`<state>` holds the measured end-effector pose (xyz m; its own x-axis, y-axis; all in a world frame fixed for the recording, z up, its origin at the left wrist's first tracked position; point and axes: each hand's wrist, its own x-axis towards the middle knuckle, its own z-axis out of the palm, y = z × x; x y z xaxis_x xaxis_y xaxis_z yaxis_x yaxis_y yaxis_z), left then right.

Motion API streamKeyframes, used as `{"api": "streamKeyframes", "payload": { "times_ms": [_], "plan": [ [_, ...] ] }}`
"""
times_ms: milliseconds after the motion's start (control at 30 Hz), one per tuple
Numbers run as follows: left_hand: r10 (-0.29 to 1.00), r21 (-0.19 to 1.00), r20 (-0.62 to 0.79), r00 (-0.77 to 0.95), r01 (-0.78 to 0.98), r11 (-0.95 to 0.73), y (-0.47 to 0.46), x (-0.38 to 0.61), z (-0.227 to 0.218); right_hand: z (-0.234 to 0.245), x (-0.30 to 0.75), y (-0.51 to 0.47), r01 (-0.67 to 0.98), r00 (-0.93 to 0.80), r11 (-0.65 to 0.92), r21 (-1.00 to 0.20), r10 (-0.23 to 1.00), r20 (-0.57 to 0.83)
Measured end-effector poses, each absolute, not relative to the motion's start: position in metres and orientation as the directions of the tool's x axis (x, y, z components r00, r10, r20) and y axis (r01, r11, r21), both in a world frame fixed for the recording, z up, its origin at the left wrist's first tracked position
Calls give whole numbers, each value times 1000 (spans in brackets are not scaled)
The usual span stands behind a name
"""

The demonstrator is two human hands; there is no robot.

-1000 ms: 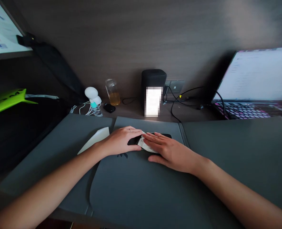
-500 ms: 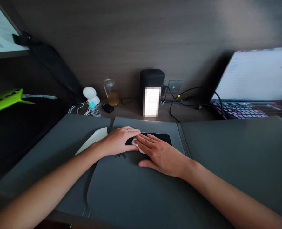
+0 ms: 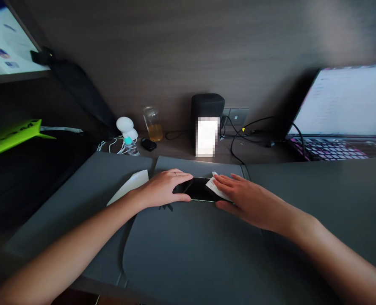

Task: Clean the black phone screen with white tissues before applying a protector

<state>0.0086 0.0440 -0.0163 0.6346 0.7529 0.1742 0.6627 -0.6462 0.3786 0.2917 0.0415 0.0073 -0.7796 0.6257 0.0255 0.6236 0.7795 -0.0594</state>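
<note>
A black smartphone (image 3: 200,189) lies flat and sideways on the grey mat (image 3: 181,254). My left hand (image 3: 164,187) grips its left end, thumb on the near edge and fingers on the far edge. On the right part of the screen, my right hand (image 3: 251,201) presses a white tissue (image 3: 218,189) down under nearly straight fingers, its thumb at the phone's near edge. My right hand hides the phone's right end. A white sheet of paper (image 3: 129,186) lies behind my left wrist.
Along the wall stand a small bottle (image 3: 131,146), a black fob-like object (image 3: 148,144), a glass of amber liquid (image 3: 154,129) and a black speaker-like box (image 3: 207,103). Cables (image 3: 234,148) run to the right, near an open laptop (image 3: 343,127). A dark bag (image 3: 32,178) sits left.
My right hand has slid right along the phone with the tissue, uncovering the middle of the screen. My left hand keeps its hold on the left end. The view has shifted slightly.
</note>
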Motion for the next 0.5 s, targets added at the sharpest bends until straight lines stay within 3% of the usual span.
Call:
{"api": "streamKeyframes", "payload": {
  "times_ms": [300,500],
  "plan": [
    [760,393,167,629,664,-636,44,10,-13,6,272,24,703,-692,668,244,721,21],
    [747,382,187,638,654,-653,45,9,-16,-4,258,26,654,-752,717,243,650,107]
  ]
}}
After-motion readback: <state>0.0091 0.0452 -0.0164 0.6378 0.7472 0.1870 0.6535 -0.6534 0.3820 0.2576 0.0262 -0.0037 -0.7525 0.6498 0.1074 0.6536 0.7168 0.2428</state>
